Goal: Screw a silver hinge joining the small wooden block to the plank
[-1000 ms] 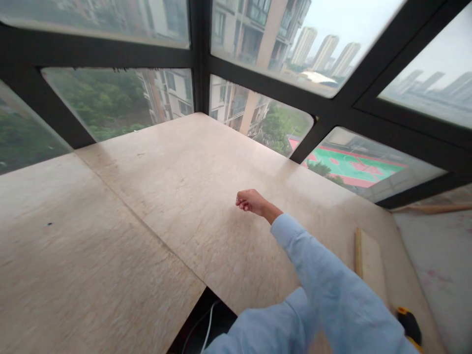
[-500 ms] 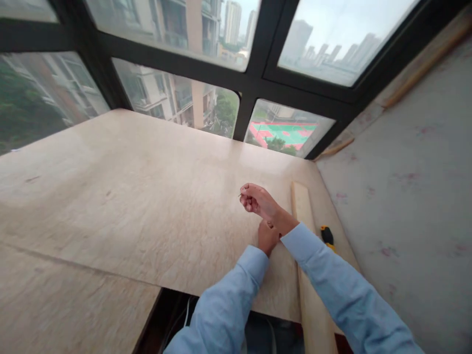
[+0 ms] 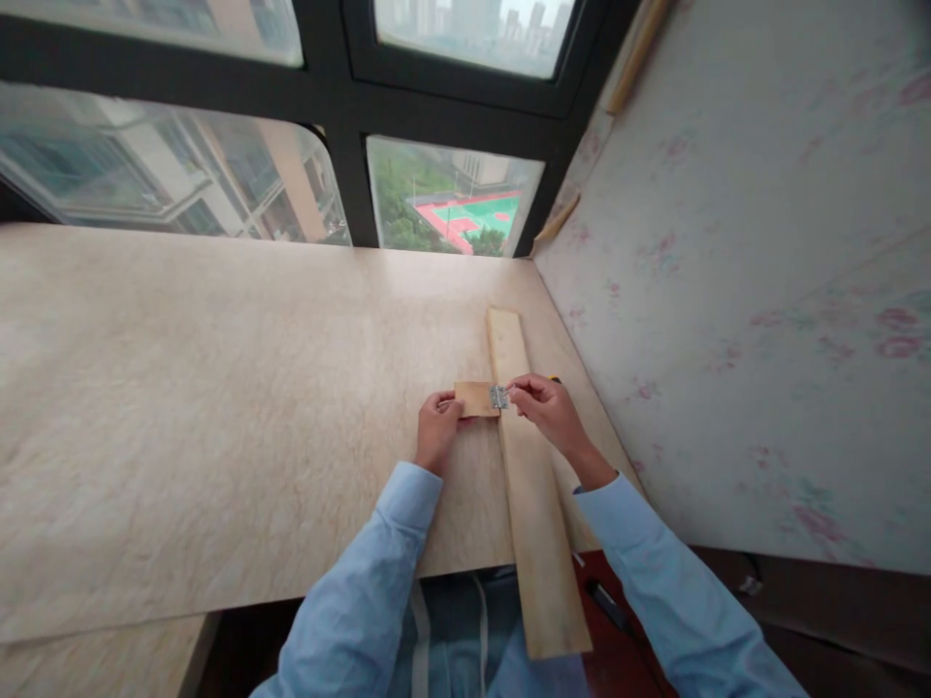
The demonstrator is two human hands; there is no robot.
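Note:
My left hand [image 3: 437,427] is closed on the left end of a small wooden block [image 3: 474,398], thumb on top. At the block's other end a metal hinge [image 3: 498,396] lies across the joint with a long wooden board [image 3: 534,514]. My right hand [image 3: 549,417] is closed in a pinch at the hinge's right side, above the board. Between its fingertips is a tiny thin piece that looks like a screw, mostly hidden. The board runs lengthwise towards me, and its near end sticks out past the counter edge.
A yellow-and-black tool [image 3: 556,379] lies beyond the board, mostly hidden by my right hand. The stone-look counter [image 3: 218,417] meets a flowered wall [image 3: 763,291] on the right and dark-framed windows [image 3: 331,145] at the back. A dark cable-like item [image 3: 609,606] lies below the counter edge.
The view has swung right towards the wall. My right hand has come with the tiny piece from over the counter to the hinge. My left hand has come into view and now holds the small block.

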